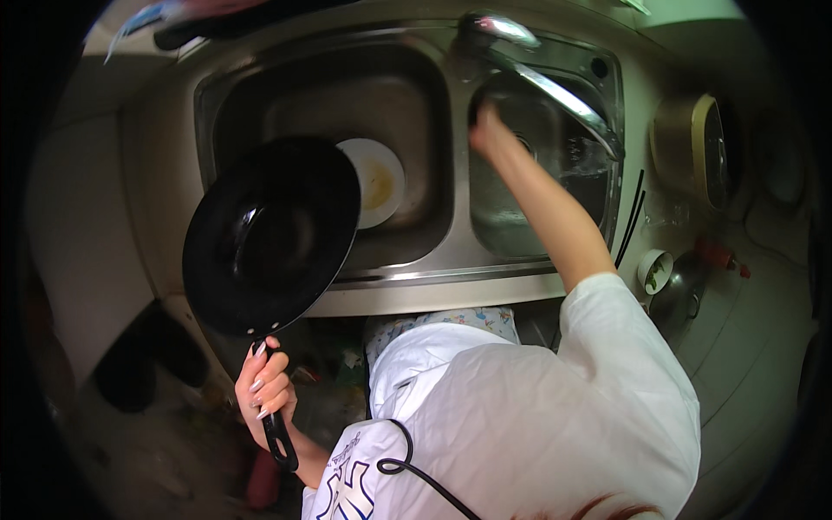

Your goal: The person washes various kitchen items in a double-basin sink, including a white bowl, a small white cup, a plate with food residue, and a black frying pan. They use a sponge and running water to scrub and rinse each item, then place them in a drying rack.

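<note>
My left hand is closed around the black handle of a dark frying pan, which is raised over the left part of the sink. Partly behind the pan, a white plate with a yellowish smear lies in the large left basin. Over the small right basin is my right hand, blurred, its fingers dark and hard to make out; whether it holds anything is unclear. The chrome faucet reaches over that basin, with water visible below its spout end.
Right of the sink lie black chopsticks, a small white bowl with green pieces in it, a metal lid and a yellow-rimmed container. The counter's front edge runs close before my body. A black cable crosses my white shirt.
</note>
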`<state>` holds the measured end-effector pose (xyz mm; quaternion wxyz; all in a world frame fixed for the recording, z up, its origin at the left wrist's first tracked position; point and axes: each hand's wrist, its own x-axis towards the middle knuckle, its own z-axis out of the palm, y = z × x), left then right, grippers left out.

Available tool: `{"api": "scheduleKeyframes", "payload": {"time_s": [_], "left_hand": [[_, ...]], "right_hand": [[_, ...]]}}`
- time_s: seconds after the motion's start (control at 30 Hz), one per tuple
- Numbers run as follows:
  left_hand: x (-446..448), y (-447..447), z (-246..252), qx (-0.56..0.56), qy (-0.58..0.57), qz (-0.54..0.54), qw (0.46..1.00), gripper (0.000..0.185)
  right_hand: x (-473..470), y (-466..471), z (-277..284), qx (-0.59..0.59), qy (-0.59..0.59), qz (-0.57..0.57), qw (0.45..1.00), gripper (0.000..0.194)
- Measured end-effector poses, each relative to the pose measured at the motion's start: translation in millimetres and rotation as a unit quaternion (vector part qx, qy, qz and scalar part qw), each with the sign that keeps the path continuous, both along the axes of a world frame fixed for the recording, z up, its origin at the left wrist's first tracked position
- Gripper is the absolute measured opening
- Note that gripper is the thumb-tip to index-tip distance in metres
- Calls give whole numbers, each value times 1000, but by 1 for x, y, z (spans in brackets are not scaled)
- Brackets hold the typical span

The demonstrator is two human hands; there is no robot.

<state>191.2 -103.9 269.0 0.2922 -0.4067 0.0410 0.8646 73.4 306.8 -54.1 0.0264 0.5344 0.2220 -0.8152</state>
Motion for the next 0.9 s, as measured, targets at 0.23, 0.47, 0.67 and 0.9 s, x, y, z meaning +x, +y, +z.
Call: {"api": "scheduleKeyframes", "payload": {"time_s": [0.23,0.47,0.67,0.9], "left_hand": [[-4,9,9,5,-37,-9,999,31],[-7,10,13,1,-46,-41,998,31],[-11,21,16,-22,-45,-50,997,31],[-14,45,26,-50,-31,-33,998,33]], "right_hand": [[-47,126,11,143,182,-301,925,57],[-28,49,-1,255,91,-307,912,68],[69,-23,-45,253,68,233,936,68],[236,-42,-43,276,-249,640,672,79]]}}
